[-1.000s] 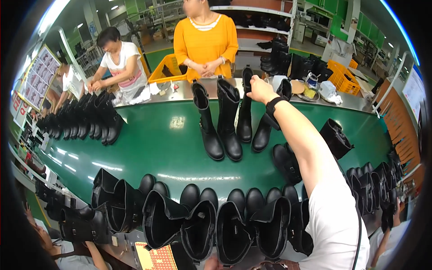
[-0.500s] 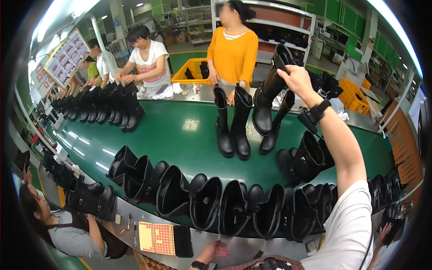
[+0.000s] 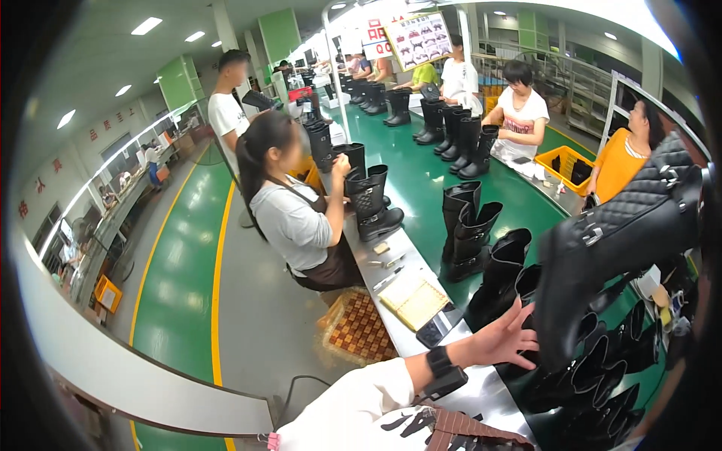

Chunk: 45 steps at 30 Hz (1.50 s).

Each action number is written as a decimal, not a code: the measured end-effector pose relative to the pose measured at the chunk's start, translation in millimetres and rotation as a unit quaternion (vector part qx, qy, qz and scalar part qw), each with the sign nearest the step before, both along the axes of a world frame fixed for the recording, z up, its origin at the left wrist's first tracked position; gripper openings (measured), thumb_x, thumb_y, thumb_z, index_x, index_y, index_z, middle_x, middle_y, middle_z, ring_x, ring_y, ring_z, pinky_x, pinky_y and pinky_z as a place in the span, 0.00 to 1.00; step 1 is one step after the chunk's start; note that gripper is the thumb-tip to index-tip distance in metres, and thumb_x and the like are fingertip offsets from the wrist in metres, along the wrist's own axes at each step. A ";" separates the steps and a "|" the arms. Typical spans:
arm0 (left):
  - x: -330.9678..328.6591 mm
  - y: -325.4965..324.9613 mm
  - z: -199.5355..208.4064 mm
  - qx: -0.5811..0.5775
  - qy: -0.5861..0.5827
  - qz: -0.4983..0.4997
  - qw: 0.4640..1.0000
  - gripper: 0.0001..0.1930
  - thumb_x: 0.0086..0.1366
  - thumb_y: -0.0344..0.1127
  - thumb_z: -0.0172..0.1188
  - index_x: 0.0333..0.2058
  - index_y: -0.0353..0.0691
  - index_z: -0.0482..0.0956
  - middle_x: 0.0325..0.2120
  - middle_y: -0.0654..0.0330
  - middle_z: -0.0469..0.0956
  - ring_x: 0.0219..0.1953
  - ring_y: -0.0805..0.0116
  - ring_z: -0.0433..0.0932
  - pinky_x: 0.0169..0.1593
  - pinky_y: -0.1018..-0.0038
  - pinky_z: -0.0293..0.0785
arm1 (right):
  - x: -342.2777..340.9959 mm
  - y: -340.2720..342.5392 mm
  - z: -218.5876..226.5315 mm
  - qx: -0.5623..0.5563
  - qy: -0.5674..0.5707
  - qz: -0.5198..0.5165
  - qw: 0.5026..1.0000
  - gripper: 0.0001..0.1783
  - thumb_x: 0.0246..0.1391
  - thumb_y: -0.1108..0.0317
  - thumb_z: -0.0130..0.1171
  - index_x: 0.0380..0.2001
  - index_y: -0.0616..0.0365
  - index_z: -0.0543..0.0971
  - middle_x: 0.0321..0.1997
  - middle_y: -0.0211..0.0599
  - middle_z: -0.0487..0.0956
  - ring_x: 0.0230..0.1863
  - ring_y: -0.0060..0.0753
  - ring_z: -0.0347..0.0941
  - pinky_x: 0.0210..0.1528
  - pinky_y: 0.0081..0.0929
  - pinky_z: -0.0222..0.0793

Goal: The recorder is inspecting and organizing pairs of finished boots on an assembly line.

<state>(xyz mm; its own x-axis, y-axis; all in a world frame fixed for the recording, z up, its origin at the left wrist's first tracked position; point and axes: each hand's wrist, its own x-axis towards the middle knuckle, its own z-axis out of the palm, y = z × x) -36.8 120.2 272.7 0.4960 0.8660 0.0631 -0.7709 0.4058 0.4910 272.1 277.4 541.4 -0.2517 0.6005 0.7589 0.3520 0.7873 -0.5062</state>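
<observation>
A black boot (image 3: 624,248) with a quilted shaft and silver buckles looms close at the right, tilted and raised above the table. My left hand (image 3: 502,340) reaches toward its toe with the fingers spread, holding nothing; whether the fingertips touch the boot I cannot tell. A dark band circles that wrist. My right hand does not show; only a blurred piece of forearm appears low at the right rim. Behind and under the raised boot, more black boots (image 3: 594,368) lie along the green table. Others stand upright (image 3: 466,233) beyond my left hand.
A yellow sheet (image 3: 414,301) and a dark pad (image 3: 438,325) lie on the metal ledge (image 3: 421,349). A person in a grey top (image 3: 301,225) handles a boot at the left. Across the green table (image 3: 421,180) are other people, rows of boots and a yellow crate (image 3: 565,169).
The view has swung left. The boot lifted by my right hand over the table has come close at the right. My left hand has risen from the ledge to beside it, fingers spread.
</observation>
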 end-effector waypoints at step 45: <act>-37.4 -122.4 2.2 -0.021 0.053 0.366 0.929 0.27 0.71 0.50 0.48 0.59 0.36 0.67 0.55 0.53 0.73 0.56 0.59 0.74 0.61 0.64 0.68 | -197.8 -130.4 -131.6 -0.231 -0.035 -0.010 0.972 0.30 0.63 0.44 0.50 0.21 0.61 0.79 0.15 0.32 0.76 0.20 0.26 0.75 0.29 0.27 0.70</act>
<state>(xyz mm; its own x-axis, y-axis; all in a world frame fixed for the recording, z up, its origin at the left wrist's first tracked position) -74.2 -2.2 274.9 -0.2257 0.9742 0.0065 -0.7959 -0.1882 0.5754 74.2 147.0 409.8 -0.2780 0.8787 0.3881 0.4100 0.4739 -0.7793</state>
